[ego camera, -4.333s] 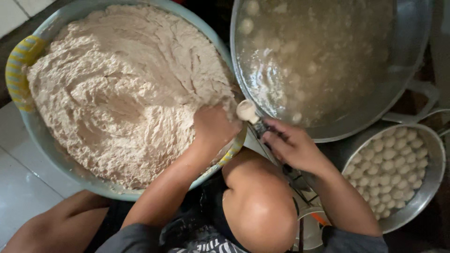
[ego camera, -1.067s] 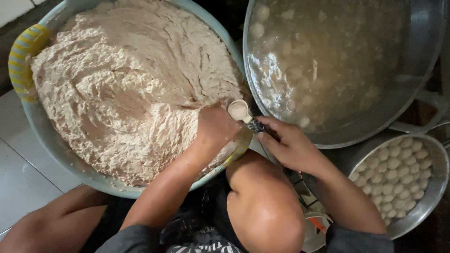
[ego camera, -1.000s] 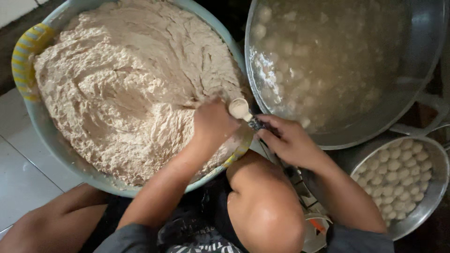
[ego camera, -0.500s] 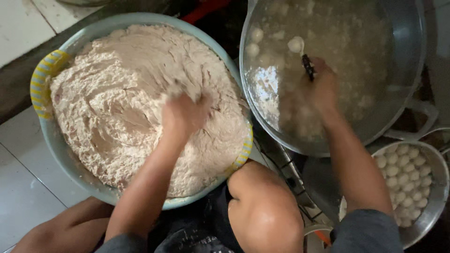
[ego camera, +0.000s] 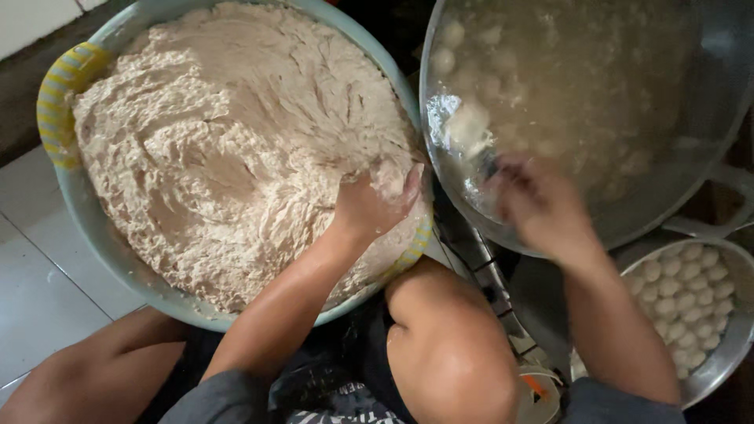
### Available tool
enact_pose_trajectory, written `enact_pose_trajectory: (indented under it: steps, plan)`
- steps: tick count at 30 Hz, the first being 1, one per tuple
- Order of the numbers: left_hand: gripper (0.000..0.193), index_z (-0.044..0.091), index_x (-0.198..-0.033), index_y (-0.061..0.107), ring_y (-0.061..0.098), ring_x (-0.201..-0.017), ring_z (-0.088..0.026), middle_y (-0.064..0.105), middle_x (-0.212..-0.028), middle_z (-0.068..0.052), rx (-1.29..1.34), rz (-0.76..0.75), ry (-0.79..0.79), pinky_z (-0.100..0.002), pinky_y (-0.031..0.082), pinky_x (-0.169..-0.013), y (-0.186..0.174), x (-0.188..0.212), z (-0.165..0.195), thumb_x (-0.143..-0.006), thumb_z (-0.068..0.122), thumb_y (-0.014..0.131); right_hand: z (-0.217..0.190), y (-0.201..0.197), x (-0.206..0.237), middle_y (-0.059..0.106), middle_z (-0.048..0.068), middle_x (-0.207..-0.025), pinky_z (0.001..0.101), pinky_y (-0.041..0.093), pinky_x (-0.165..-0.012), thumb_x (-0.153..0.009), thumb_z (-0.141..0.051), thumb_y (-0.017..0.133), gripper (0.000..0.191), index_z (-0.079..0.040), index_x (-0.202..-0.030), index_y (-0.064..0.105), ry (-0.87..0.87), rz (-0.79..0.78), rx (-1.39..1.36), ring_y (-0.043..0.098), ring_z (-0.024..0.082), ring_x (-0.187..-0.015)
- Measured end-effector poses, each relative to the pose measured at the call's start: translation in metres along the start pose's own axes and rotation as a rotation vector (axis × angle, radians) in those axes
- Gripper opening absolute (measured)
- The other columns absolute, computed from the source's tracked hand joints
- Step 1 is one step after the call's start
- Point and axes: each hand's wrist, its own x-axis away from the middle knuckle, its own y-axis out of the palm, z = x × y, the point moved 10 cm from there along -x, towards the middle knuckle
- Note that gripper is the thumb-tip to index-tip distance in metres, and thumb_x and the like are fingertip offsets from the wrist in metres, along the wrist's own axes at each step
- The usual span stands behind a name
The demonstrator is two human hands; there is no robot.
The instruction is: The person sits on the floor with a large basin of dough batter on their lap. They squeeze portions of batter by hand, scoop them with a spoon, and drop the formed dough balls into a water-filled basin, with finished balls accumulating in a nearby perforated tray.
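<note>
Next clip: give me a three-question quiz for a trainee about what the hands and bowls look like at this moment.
1. True or false: the left hand is pressed into the pale paste in the big basin.
2. Which container holds liquid with balls floating in it? A: the metal pan at upper right. B: the smaller metal bowl at lower right. C: the basin with the yellow striped handle.
3. Fill in: the right hand is blurred and sits over the rim of the ____.

Key
1. True.
2. A; the smaller metal bowl holds a dry-looking heap of white balls.
3. Metal pan; what it holds cannot be made out.
</note>
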Motion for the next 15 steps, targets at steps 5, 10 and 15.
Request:
enact_pose_trajectory:
  steps: [5, 10, 15]
  plan:
    - [0.035, 0.005, -0.111, 0.073, 0.074, -0.097, -0.034, 0.075, -0.107, -0.015, 0.120, -0.078, 0.118, -0.044, 0.058, -0.086, 0.006, 0.008, 0.002, -0.084, 0.026, 0.078, -0.022, 0.043, 0.038, 0.075, 0.005, -0.091, 0.0265, 0.053, -0.058, -0.096, -0.010, 0.058, 0.044, -0.007, -0.140, 0.058, 0.045, -0.151, 0.202, 0.062, 0.011, -0.063]
    - [0.037, 0.010, -0.101, 0.076, 0.074, -0.090, -0.035, 0.075, -0.096, -0.015, -0.196, -0.326, -0.194, -0.043, 0.059, -0.082, 0.037, 0.008, -0.027, -0.079, 0.040, 0.080, -0.054, 0.061, 0.041, 0.075, 0.008, -0.095, 0.0265, 0.056, -0.069, -0.100, -0.012, 0.062, 0.039, -0.002, -0.138, 0.060, -0.213, -0.200, 0.274, 0.070, 0.008, -0.079]
    - [0.062, 0.005, -0.108, 0.074, 0.074, -0.081, -0.037, 0.076, -0.089, -0.016, -0.358, -0.323, -0.223, -0.045, 0.058, -0.072, 0.021, -0.001, -0.020, -0.068, 0.052, 0.079, -0.011, 0.055, 0.018, 0.073, 0.009, -0.089, 0.0320, 0.050, -0.055, -0.098, -0.012, 0.058, 0.044, -0.006, -0.141, 0.059, 0.078, -0.231, 0.037, 0.058, 0.015, -0.061]
